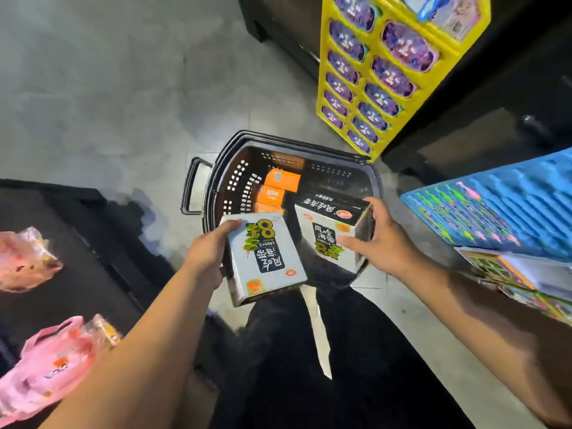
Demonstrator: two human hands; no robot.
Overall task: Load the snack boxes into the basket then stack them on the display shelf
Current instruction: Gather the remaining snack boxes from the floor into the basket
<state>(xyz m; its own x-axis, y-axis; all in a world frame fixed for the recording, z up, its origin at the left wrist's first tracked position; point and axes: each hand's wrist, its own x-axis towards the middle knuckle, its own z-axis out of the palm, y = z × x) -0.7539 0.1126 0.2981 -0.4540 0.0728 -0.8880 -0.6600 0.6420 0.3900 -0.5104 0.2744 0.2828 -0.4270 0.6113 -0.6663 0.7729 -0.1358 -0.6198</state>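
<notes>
Orange boxes [280, 188] already sitting in basket [216, 168]; left hand [210, 252] and right hand [382, 239] fingers each gripping a white box [266, 258], [329, 224], still loading; shelf stacking pending.

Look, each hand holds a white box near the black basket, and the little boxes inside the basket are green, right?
No, one bit is wrong. The head view shows the little boxes inside the black basket are orange, not green. The rest is right: the left hand holds the left white box and the right hand holds the right white box near it.
</notes>
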